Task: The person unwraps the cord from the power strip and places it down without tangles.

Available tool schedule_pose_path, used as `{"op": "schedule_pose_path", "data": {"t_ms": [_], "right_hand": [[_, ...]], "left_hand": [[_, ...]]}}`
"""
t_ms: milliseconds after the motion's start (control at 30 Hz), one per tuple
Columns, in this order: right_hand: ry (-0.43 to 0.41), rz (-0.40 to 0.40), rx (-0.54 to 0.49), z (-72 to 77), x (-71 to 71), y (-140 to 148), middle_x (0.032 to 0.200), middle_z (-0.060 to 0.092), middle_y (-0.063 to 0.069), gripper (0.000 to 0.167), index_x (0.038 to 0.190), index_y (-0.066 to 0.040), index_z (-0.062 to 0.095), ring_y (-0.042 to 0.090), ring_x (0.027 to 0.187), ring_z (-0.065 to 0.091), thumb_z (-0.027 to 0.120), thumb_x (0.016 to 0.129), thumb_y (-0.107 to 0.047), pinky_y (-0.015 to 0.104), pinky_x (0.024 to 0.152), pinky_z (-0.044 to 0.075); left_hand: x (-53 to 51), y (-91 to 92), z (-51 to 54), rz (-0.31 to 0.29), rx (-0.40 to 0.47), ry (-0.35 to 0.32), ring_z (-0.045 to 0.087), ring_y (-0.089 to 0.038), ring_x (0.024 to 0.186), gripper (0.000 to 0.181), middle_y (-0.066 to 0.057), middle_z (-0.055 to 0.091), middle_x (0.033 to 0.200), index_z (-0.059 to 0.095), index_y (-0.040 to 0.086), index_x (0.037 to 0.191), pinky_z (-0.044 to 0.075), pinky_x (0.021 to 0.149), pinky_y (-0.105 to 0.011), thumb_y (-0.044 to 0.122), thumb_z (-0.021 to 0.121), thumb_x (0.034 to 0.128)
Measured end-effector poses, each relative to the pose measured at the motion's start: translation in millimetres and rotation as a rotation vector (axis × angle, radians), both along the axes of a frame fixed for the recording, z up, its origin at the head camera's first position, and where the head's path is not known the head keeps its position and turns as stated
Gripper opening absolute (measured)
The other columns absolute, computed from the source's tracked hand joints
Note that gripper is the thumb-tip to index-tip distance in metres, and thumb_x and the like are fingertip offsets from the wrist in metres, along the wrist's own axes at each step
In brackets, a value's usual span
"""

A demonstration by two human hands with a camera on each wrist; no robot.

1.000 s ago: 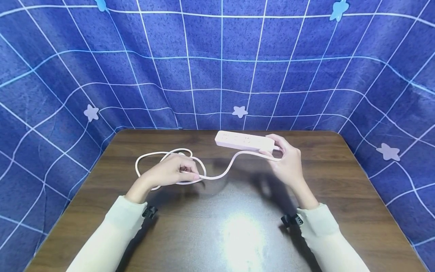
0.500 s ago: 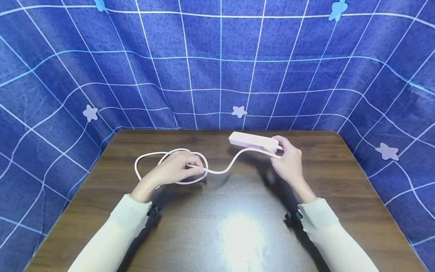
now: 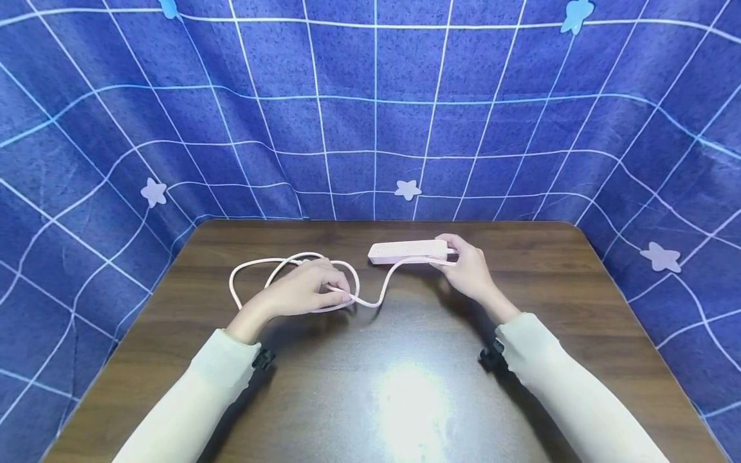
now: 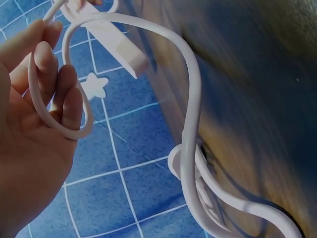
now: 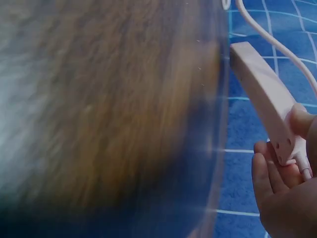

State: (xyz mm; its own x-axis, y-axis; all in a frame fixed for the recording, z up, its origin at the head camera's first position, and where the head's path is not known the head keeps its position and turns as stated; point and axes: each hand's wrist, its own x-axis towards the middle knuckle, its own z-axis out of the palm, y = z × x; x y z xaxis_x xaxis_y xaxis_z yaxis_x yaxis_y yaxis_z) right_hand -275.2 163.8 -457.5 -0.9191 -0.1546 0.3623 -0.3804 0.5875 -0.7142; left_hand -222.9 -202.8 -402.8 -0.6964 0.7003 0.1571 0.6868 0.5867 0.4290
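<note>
A pale pink power strip (image 3: 408, 251) is gripped at its cord end by my right hand (image 3: 467, 269), near the back of the table. In the right wrist view the thumb lies on one side of the power strip (image 5: 265, 94) and the fingers on the other. Its cord (image 3: 383, 290) runs from that end in a curve to my left hand (image 3: 309, 287), whose thumb and finger pinch it. A loop of cord hangs round the left fingers (image 4: 47, 74) in the left wrist view. More cord lies coiled on the table under and beside the left hand, partly hidden by it.
The brown wooden table (image 3: 370, 386) has a bright glare spot toward the front. A blue curtain (image 3: 347, 128) with white grid lines and stars stands behind and at both sides. In the left wrist view a round pale end (image 4: 176, 161), perhaps the plug, shows among the cords.
The power strip swung right, then came back left and lower with my right hand. My left hand shifted slightly right, still pinching the cord. The slack between the hands has drawn into a tighter bend.
</note>
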Motion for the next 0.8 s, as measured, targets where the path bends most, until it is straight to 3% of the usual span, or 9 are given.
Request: {"op": "schedule_pose_path", "data": {"t_ms": [300, 700, 800], "right_hand": [[-0.118, 0.116, 0.019, -8.7, -20.0, -23.6, 0.124, 0.075, 0.018, 0.048, 0.134, -0.004, 0.065, 0.032, 0.108, 0.073, 0.084, 0.091, -0.012, 0.053, 0.1, 0.053], [-0.017, 0.182, 0.267, -17.8, -40.4, -29.1, 0.111, 0.076, 0.009, 0.035, 0.117, -0.007, 0.072, 0.03, 0.111, 0.072, 0.087, 0.09, -0.022, 0.049, 0.101, 0.053], [-0.002, 0.18, 0.328, -16.7, -43.4, -30.6, 0.107, 0.075, 0.008, 0.032, 0.114, -0.007, 0.071, 0.029, 0.103, 0.07, 0.087, 0.09, -0.022, 0.049, 0.095, 0.053]], "left_hand": [[2.1, -0.9, -3.6, -0.025, -0.016, -0.021, 0.052, -0.008, 0.084, 0.012, 0.024, 0.058, 0.077, 0.076, 0.03, 0.088, 0.041, 0.082, -0.032, 0.037, 0.077, 0.098], [-2.2, -2.8, -11.9, -0.017, -0.038, -0.045, 0.052, -0.008, 0.084, 0.007, 0.024, 0.06, 0.077, 0.078, 0.024, 0.091, 0.042, 0.082, -0.032, 0.027, 0.079, 0.0969], [-3.7, -2.6, -14.6, -0.01, -0.037, -0.047, 0.052, -0.009, 0.083, 0.007, 0.022, 0.058, 0.076, 0.079, 0.023, 0.092, 0.042, 0.081, -0.033, 0.028, 0.079, 0.0973]]}}
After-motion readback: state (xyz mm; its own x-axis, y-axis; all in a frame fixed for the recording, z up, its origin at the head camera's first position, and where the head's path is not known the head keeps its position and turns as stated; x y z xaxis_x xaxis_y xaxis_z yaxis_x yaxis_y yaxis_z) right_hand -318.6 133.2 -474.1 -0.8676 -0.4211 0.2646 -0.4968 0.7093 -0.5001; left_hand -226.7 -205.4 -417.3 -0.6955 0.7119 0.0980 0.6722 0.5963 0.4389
